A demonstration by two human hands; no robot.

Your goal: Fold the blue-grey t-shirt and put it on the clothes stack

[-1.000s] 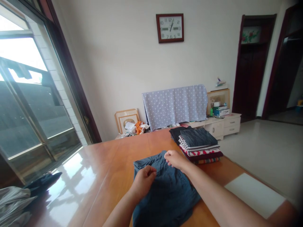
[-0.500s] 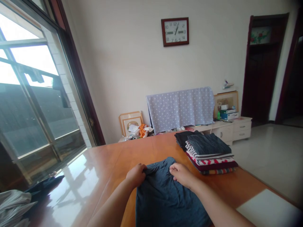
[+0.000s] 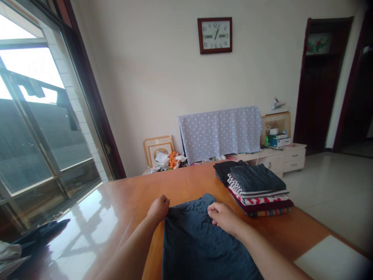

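Note:
A dark blue-grey garment (image 3: 201, 241) lies spread on the wooden table (image 3: 131, 198), its near end running out of view at the bottom. My left hand (image 3: 159, 208) is closed on the garment's far left corner. Near the far right corner, my right hand (image 3: 223, 217) pinches the cloth between thumb and fingers. The far edge between the hands looks fairly straight, with small creases towards the right. To the right, beyond my right hand, stands a stack of folded clothes (image 3: 256, 190) with a dark piece on top.
Loose dark and grey clothes (image 3: 37, 241) lie at the table's left edge. A white sheet-like surface (image 3: 332, 258) is at the lower right. Past the table stand a low cabinet (image 3: 294, 159) and a dotted cloth cover (image 3: 221, 134). A window (image 3: 37, 116) is on the left.
My left hand has moved left, drawing the garment's far left corner outward. The bunched far edge is now flatter. My right hand has stayed nearly in place.

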